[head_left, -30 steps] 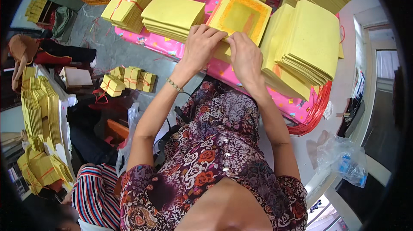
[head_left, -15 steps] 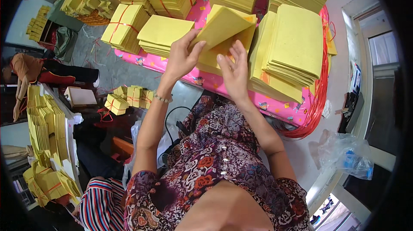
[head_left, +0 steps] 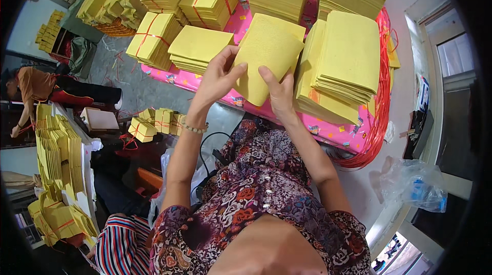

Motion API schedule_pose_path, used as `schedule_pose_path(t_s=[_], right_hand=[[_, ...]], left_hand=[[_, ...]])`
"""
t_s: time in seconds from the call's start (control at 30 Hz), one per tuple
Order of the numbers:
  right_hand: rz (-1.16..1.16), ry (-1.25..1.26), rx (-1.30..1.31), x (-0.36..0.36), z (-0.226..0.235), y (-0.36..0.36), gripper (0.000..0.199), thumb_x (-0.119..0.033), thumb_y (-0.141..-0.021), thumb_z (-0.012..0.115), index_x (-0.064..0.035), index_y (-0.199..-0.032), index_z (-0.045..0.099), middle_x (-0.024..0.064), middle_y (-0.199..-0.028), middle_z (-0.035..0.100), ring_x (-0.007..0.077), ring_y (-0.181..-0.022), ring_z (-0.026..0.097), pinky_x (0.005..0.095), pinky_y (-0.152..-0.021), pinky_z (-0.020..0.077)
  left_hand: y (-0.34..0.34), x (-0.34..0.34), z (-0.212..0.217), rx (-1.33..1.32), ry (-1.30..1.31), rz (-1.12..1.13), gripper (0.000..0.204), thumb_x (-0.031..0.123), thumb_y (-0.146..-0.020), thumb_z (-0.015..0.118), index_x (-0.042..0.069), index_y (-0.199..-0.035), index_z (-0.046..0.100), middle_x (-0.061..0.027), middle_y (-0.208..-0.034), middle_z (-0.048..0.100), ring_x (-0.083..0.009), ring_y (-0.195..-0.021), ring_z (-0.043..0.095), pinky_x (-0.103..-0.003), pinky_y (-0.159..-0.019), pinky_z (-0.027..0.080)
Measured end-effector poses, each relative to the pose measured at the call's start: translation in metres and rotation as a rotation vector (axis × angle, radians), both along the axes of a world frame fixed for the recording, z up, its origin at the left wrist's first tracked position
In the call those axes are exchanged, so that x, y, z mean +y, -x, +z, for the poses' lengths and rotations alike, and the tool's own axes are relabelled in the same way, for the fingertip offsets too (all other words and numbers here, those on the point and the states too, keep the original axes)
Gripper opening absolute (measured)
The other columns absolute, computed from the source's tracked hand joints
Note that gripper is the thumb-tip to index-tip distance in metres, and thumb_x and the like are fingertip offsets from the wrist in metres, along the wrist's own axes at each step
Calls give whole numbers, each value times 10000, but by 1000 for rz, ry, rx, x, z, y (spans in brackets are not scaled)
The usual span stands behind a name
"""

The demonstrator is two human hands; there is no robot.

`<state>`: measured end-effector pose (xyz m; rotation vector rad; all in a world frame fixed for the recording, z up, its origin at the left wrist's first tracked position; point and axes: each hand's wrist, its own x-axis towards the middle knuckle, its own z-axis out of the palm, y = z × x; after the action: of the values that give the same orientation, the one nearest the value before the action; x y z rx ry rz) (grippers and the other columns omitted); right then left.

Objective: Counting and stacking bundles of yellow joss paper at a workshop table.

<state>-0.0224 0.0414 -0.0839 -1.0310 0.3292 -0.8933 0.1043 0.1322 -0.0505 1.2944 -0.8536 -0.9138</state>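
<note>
While both hands, left hand (head_left: 218, 77) and right hand (head_left: 279, 93), grip it, the thin yellow paper sheaf (head_left: 269, 54) tilts above the pink counter (head_left: 328, 131).

A small paper-goods workshop: tied bundles of yellow paper (head_left: 159, 36) are covering a pink table (head_left: 328, 129), more yellow stacks (head_left: 54, 152) are lining a side bench, and another person (head_left: 36, 88) is bending over work nearby.

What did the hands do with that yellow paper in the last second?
Both hands, left hand and right hand, lifted a yellow sheet bundle off the stack on the pink table and now hold it up. The surrounding yellow stacks stayed put.
</note>
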Motion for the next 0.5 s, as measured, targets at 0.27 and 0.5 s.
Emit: schedule_pose_path(t_s=[0.27,0.5], right_hand=[[3,-37,89,1,9,6,362,-125,-821,682,29,-1123,553,99,-1028,632,151,-898,615,277,-785,500],[11,-93,88,0,5,3,335,-102,-829,673,24,-1112,545,97,-1033,628,148,-894,614,274,-784,502]], left_hand=[[4,-4,-2,-155,16,171,423,82,-830,627,-1,-1211,463,-102,-1129,545,-148,-1034,517,-277,-875,430],[-4,-3,-1,-4,-39,15,419,131,-930,509,-15,-1309,404,-92,-1229,538,-139,-1100,517,-267,-935,407]])
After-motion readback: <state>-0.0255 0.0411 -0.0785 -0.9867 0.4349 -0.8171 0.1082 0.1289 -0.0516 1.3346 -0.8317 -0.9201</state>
